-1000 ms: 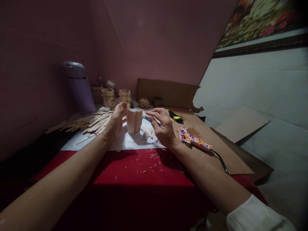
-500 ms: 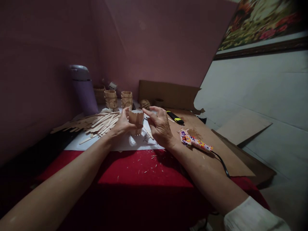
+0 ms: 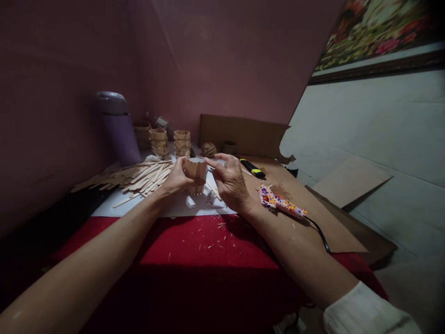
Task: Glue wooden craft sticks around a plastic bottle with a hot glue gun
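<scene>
My left hand (image 3: 176, 178) is closed around the side of a small cup (image 3: 195, 172) built from upright wooden craft sticks, with a pale lining inside its rim. The cup is held slightly above white paper (image 3: 167, 209). My right hand (image 3: 229, 182) is at the cup's right; one fingertip meets or nearly meets the rim, and the fingers are partly stretched and apart. Nothing shows in that hand. Loose craft sticks (image 3: 148, 178) are heaped to the left of the cup. Two similar stick cups, one at left (image 3: 159, 141) and one at right (image 3: 182, 143), stand behind.
A purple bottle (image 3: 120, 134) stands at left. Twine (image 3: 209, 150) and a tape roll (image 3: 229, 147) sit at the back. A yellow-black utility knife (image 3: 253, 169) and a flower-patterned glue gun (image 3: 281, 202) with a cord lie on cardboard (image 3: 320, 232). Wood scraps dot the red cloth (image 3: 194, 246).
The cup has turned slightly in my left hand: a darker band low on its side no longer shows. My right fingertip stays at the rim. The view has shifted slightly.
</scene>
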The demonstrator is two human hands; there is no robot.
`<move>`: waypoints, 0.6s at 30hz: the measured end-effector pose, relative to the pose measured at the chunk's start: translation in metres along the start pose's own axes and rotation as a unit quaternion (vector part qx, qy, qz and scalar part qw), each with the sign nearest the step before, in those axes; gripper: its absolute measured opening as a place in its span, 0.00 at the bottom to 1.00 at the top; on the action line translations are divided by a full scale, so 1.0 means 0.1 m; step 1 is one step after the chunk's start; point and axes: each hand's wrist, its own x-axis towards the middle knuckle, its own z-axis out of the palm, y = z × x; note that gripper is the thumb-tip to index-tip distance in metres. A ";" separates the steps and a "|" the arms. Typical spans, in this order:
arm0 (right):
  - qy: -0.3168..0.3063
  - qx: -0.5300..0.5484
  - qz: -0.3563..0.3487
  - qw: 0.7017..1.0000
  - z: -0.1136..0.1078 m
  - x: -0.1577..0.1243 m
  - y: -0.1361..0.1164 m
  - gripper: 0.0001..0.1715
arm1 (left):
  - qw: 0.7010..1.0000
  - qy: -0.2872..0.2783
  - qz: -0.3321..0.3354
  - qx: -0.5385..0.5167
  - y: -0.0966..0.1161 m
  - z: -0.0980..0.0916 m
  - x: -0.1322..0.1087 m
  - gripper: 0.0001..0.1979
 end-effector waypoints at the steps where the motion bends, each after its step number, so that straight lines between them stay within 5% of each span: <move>1: -0.001 0.001 0.001 1.000 0.00 0.00 0.00 0.23 | 1.000 -0.001 -0.002 0.004 0.00 0.00 0.00 0.35; 18: 0.007 0.039 0.015 0.999 0.01 0.00 -0.02 0.25 | 1.000 -0.021 -0.002 0.005 -0.05 -0.03 0.04 0.34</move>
